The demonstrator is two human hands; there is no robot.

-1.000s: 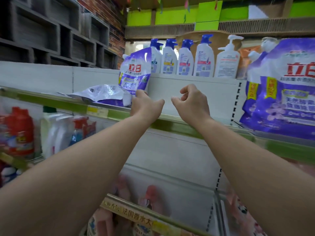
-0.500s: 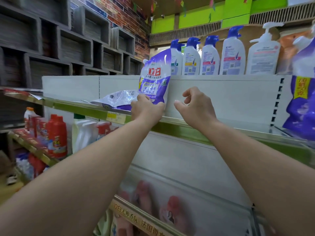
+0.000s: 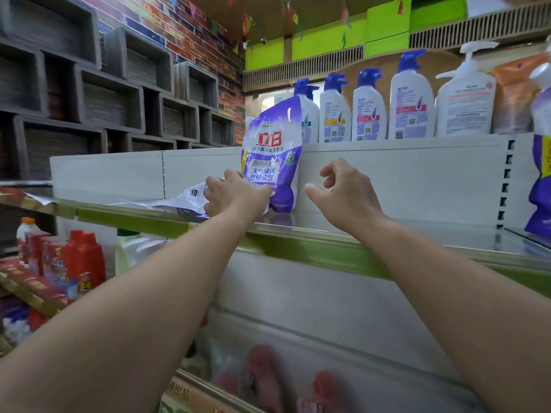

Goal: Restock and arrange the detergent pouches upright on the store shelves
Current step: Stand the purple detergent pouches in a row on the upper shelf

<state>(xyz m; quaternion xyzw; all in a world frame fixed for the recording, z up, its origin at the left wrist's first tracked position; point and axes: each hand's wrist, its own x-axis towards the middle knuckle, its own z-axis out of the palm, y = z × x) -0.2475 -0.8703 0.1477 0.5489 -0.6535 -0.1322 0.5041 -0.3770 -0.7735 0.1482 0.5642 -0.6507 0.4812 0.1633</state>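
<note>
A purple and white detergent pouch [image 3: 272, 153] stands upright on the green-edged shelf [image 3: 313, 251], leaning on the white back panel. My left hand [image 3: 235, 196] grips its lower left corner, thumb across the front. A second pouch [image 3: 182, 201] lies flat just left of that hand. My right hand [image 3: 343, 195] hovers to the right of the upright pouch, apart from it, fingers loosely curled and holding nothing. Another purple pouch [image 3: 539, 180] stands at the far right edge of the shelf.
Blue-capped white pump bottles [image 3: 369, 111] line the top of the back panel. Red and white bottles [image 3: 82, 260] fill the lower left shelf. Pink goods [image 3: 262, 377] lie on the bottom shelf. Bare shelf floor [image 3: 417, 231] runs between the upright pouch and the far-right one.
The view has swung left and closer to the shelf. My left hand stays at the upright pouch's base, which now stands straighter. My right hand's fingers have loosened slightly.
</note>
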